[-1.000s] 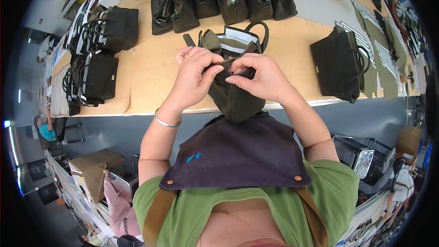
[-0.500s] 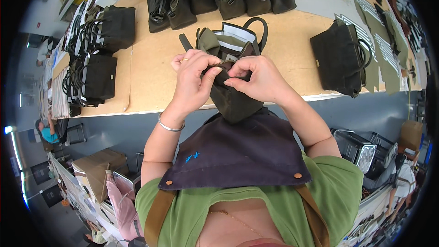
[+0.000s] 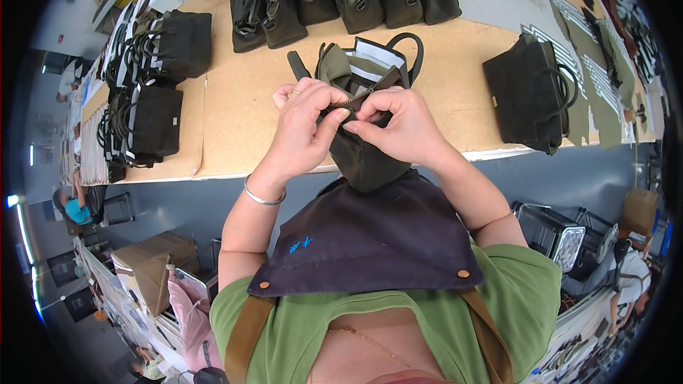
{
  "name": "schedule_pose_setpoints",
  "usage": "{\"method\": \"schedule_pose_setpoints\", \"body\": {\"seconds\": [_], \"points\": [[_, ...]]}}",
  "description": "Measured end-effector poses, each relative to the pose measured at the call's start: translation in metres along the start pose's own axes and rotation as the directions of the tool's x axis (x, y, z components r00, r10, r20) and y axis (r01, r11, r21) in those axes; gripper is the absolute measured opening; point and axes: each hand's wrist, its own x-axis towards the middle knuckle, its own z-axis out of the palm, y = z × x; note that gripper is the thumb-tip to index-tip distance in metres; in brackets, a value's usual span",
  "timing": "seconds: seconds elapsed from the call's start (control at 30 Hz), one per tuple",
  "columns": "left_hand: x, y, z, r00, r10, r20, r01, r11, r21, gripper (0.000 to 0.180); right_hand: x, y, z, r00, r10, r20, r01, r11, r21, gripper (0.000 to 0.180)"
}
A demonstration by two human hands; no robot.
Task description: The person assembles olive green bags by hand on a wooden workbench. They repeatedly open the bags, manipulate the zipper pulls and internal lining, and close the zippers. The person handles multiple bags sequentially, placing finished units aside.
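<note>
A dark handbag (image 3: 371,162) stands at the table's front edge with its end toward me, leaning against my apron. Its top gapes, showing an olive inside and white bands, and its handles stick up at the far side. My left hand (image 3: 302,128) pinches the rim near the end of the brown zipper (image 3: 364,94), thumb on top. Opposite it, my right hand (image 3: 407,126) has thumb and forefinger closed on the same rim, other fingers curled in. The two thumb tips almost meet. Whatever small part lies between the fingertips is hidden.
Similar dark bags (image 3: 363,11) stand in a row at the table's back, with more bags (image 3: 153,117) grouped at the left. One bag (image 3: 526,92) stands alone at the right, beside flat olive pieces (image 3: 601,96). The wooden table (image 3: 245,110) ends just before my apron.
Both thumb tips have drawn slightly closer together at the rim. The bag's upper part and handles have shifted a little to the right. Both hands keep their pinch.
</note>
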Motion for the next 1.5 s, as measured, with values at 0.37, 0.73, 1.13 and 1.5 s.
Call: {"method": "schedule_pose_setpoints", "body": {"seconds": [0.37,0.73,1.13,1.5], "points": [[0.002,-0.008,-0.01,0.995,-0.013,0.095,0.024,0.992,-0.121,0.012,0.003,0.001,-0.006,0.978,-0.193,0.079,0.205,0.961,-0.187,0.012],[-0.016,-0.034,-0.055,0.999,-0.042,0.003,0.041,0.979,0.202,0.024,0.044,-0.016,-0.023,0.833,-0.11,0.542,0.357,0.856,-0.375,0.035],[-0.023,-0.003,-0.028,0.992,-0.02,0.126,0.0,0.988,0.156,0.018,0.084,-0.019,-0.027,0.659,0.059,0.75,0.26,0.918,-0.301,0.016],[-0.014,-0.008,-0.016,0.988,0.022,0.154,-0.019,1.0,-0.023,0.013,0.078,-0.008,-0.026,0.664,-0.086,0.742,0.492,0.799,-0.347,0.01]]}}
